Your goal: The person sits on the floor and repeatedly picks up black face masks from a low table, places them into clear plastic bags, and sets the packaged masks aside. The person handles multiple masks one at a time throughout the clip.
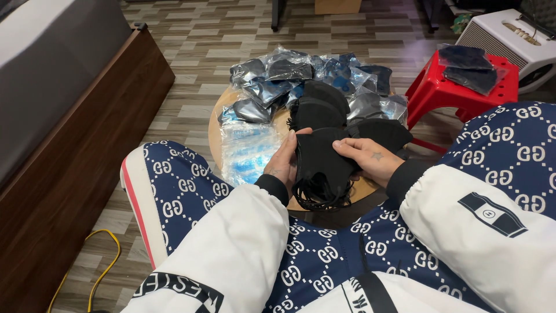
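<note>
My left hand (pixel 282 162) and my right hand (pixel 366 160) both grip a stack of black fabric face masks (pixel 322 165), with the ear loops hanging below it. The hands hold the stack just above a small round wooden table (pixel 215 132). Behind the hands a loose pile of black masks (pixel 317 107) lies on that table. A stack of clear empty plastic bags (pixel 249 149) lies to the left of my left hand. Several bagged dark masks (pixel 278 78) are heaped at the far side of the table.
A red plastic stool (pixel 434 87) at the right carries two bagged dark masks (pixel 470 66). A white box-shaped device (pixel 509 32) stands behind it. A brown wooden bed frame (pixel 75 156) runs along the left. A yellow cable (pixel 98 272) lies on the floor. My patterned trouser legs fill the foreground.
</note>
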